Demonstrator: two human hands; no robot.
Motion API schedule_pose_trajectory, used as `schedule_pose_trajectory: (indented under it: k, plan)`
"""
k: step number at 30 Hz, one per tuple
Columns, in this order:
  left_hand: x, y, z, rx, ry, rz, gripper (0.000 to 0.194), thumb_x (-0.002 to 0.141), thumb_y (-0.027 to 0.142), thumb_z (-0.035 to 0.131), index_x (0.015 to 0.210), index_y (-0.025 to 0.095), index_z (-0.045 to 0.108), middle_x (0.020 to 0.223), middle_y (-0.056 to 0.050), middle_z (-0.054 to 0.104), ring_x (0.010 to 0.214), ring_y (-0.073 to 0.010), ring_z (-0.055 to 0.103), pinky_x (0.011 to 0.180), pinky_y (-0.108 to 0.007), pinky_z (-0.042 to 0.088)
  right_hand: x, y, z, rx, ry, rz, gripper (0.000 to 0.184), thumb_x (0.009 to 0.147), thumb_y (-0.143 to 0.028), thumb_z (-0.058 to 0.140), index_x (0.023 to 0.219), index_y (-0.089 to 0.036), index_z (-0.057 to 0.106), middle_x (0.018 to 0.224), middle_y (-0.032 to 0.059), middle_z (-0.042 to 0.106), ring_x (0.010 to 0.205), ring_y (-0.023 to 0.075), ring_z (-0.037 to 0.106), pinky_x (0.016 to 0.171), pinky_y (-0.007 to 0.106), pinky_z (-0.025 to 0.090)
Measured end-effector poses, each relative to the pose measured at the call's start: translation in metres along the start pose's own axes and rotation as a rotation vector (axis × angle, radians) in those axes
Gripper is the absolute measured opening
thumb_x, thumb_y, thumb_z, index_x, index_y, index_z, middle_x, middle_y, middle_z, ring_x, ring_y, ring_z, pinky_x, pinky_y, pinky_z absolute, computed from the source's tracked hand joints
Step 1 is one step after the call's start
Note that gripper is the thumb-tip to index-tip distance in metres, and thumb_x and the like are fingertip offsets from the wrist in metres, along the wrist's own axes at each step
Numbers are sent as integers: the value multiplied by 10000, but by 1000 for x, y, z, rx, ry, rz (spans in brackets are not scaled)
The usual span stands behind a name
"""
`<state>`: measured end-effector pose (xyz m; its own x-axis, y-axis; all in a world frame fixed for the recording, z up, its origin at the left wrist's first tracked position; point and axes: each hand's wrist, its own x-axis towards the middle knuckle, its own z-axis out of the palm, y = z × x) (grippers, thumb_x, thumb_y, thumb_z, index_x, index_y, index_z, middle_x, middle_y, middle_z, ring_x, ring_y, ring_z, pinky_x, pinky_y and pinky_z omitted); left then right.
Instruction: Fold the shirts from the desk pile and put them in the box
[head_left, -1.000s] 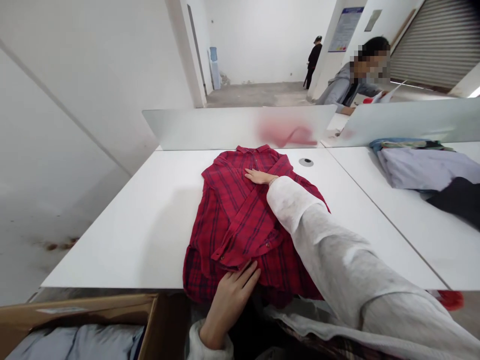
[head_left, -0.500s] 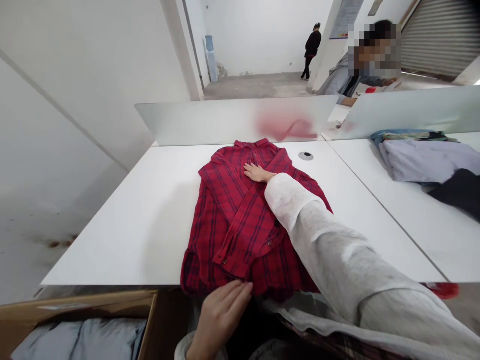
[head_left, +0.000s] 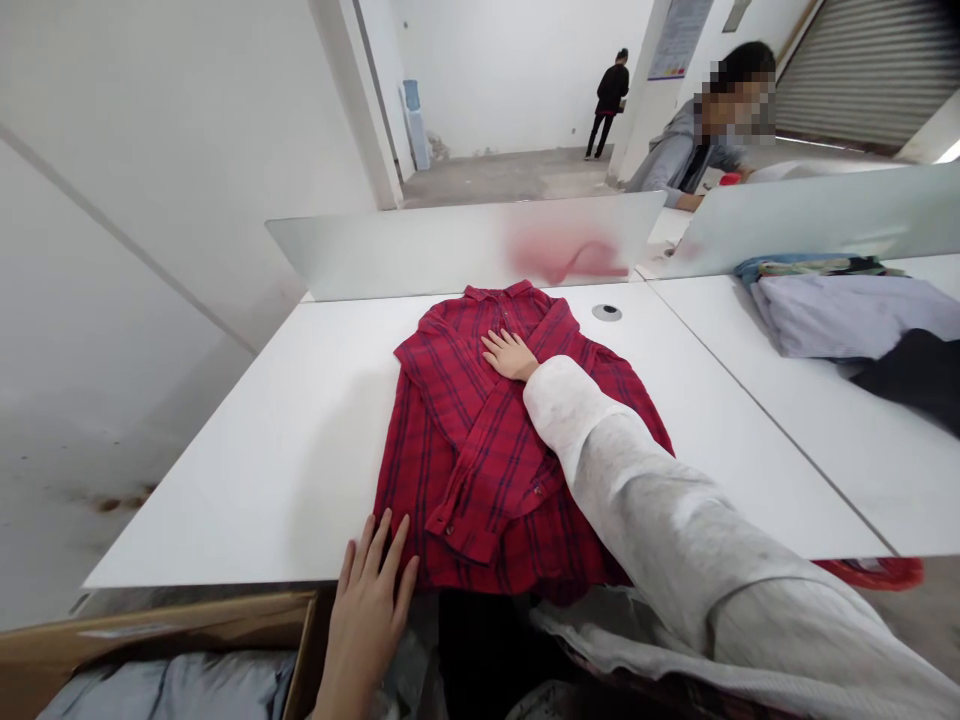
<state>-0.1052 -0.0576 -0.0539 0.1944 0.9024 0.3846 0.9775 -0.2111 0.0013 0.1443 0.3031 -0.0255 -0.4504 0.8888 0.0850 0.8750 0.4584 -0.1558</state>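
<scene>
In the head view, the red plaid shirt lies front up on the white table, collar toward the frosted divider and hem at the table's front edge. Its sleeves are folded in across the front, the cuffs near the hem.

The left hand has moved. Half a second ago it was at the middle of the hem with its fingers close together; now it is at the shirt's lower left corner, fingers fanned out and clasping nothing, some on the cloth and the outer ones past its side edge. That corner, in plain sight earlier, is now partly covered by the hand.

The right hand stays on the chest of the shirt, palm down and released, its fingers a little more spread than before.

The cardboard box with grey clothes remains below the table at left, and the clothes pile still lies at right.
</scene>
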Motion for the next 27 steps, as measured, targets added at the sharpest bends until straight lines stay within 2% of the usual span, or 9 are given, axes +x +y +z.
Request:
schedule_pose_trajectory:
  k: [6, 9, 12, 15, 18, 21, 24, 27]
  plan:
    - [2, 3, -3, -12, -3, -36, 465, 930, 333, 400, 1365, 178, 457, 1414, -119, 467, 1360, -293, 343, 1058, -527, 350, -6, -6, -3, 8, 91, 20, 542, 981, -360, 191, 1462, -151, 325, 1525, 74, 276, 1414, 256, 195, 1145, 429, 174]
    - [2, 3, -3, -19, -11, -43, 468, 930, 343, 396, 1360, 170, 464, 1412, -127, 467, 1356, -299, 350, 1049, -537, 356, -13, 2, -12, 21, 161, 52, 528, 984, -349, 190, 1454, -165, 345, 1516, 68, 298, 1408, 247, 214, 1134, 431, 205]
    - [1, 0, -2, -31, -14, -26, 473, 929, 353, 396, 1369, 188, 460, 1408, -121, 475, 1360, -296, 344, 1061, -543, 338, -25, 31, -20, -15, 186, 121, 524, 979, -367, 234, 1452, -173, 350, 1514, 80, 298, 1403, 279, 219, 1126, 497, 187]
    - [0, -3, 1, -39, -11, -6, 468, 933, 345, 379, 1378, 219, 451, 1402, -101, 486, 1373, -283, 323, 1086, -542, 302, -41, 71, -23, -45, 148, 225, 531, 969, -399, 286, 1455, -195, 342, 1530, 83, 257, 1412, 313, 171, 1115, 568, 135]
    - [-2, -6, 5, -26, 4, -1, 478, 931, 333, 382, 1398, 237, 424, 1401, -89, 490, 1381, -272, 310, 1095, -527, 293, -53, 103, -26, 10, 90, 348, 547, 965, -421, 290, 1465, -200, 315, 1538, 101, 224, 1399, 340, 202, 1077, 598, 202]
    - [-4, -10, 8, -27, -8, 10, 498, 929, 324, 378, 1422, 247, 385, 1397, -87, 494, 1387, -267, 298, 1085, -522, 309, -58, 127, -38, 54, 79, 378, 530, 966, -346, 295, 1457, -148, 325, 1466, 150, 370, 1312, 301, 389, 1045, 484, 332]
    - [-6, -20, 5, -27, -48, 50, 487, 933, 328, 351, 1409, 238, 406, 1392, -88, 500, 1359, -274, 353, 1036, -521, 375, -67, 151, -58, 90, 62, 387, 466, 933, -201, 334, 1372, -100, 454, 1265, 157, 582, 1143, 239, 556, 972, 339, 411]
    - [4, -35, -5, -4, -145, 96, 471, 932, 360, 338, 1359, 212, 470, 1337, -93, 554, 1248, -275, 502, 963, -508, 445, -88, 173, -72, 111, 24, 405, 417, 871, -137, 422, 1257, -71, 564, 1102, 150, 664, 1011, 228, 619, 905, 310, 442]
